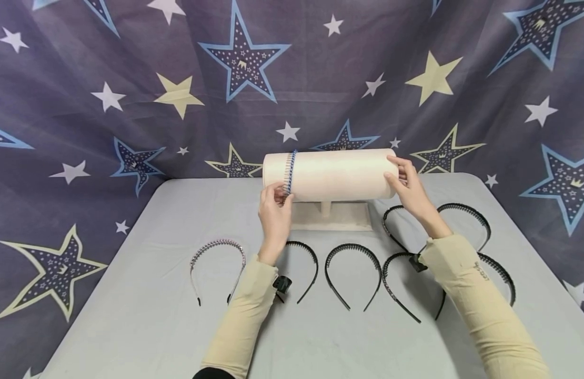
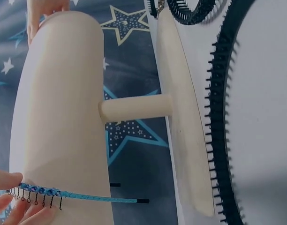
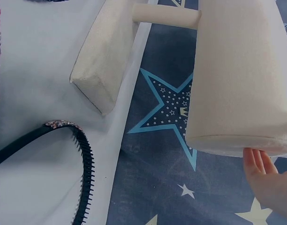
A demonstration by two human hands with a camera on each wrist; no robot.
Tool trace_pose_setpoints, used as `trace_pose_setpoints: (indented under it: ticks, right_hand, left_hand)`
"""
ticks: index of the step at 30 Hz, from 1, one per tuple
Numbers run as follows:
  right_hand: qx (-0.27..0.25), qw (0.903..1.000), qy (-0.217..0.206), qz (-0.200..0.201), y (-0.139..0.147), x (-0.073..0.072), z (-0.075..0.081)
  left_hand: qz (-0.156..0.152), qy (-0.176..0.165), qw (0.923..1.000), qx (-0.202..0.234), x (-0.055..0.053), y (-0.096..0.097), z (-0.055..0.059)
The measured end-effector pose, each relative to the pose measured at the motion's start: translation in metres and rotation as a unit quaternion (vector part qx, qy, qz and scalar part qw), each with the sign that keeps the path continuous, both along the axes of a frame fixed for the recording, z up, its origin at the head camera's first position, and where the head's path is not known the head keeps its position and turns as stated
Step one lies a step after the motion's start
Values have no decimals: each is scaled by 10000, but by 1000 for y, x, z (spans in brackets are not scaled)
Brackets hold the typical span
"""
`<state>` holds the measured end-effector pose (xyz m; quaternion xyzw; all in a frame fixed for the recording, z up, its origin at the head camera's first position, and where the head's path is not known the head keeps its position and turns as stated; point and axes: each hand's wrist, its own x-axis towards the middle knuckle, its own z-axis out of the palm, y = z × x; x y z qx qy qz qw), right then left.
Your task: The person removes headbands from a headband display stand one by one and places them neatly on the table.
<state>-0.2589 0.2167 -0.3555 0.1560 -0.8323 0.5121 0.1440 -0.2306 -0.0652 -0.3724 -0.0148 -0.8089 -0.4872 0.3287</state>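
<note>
A cream padded cylinder [image 1: 341, 176] lies sideways on a post above a flat base [image 1: 353, 218], forming a headband display stand. Around its left part sits a blue beaded headband [image 1: 290, 171] with comb teeth along its inner side. My left hand [image 1: 275, 213] pinches this headband low on the front of the cylinder; in the left wrist view its blue band [image 2: 94, 197] runs across the cylinder to a dark tip. At the cylinder's right end, my right hand [image 1: 410, 187] rests with extended fingers against the end and thumb on the front.
On the grey-covered table [image 1: 145, 326] lie a pink-toned headband [image 1: 219, 242] at left and a black toothed headband [image 1: 352, 246] in the middle. Another black headband [image 1: 313, 258] is partly behind my left forearm. Several dark headbands [image 1: 476, 213] lie around my right forearm. A star-patterned cloth [image 1: 311, 95] hangs behind.
</note>
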Motion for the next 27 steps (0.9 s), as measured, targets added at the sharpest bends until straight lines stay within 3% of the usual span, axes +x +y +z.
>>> trace_pose_setpoints:
  ticks: [7, 11, 14, 18, 27]
  right_hand:
    - [-9, 10000, -5, 41, -1, 4, 2]
    - [-37, 9999, -33, 99, -8, 14, 15]
    - [-22, 9999, -33, 105, -7, 13, 14]
    - [68, 10000, -1, 38, 0, 2, 1]
    - [1, 10000, 13, 29, -1, 3, 1]
  left_hand:
    - [87, -51, 9999, 112, 0, -12, -2]
    - [119, -19, 9999, 122, -1, -19, -3]
    - [134, 23, 9998, 120, 0, -24, -3]
    - [214, 14, 9997, 109, 1, -31, -4]
    - [275, -42, 9993, 258, 2, -45, -3]
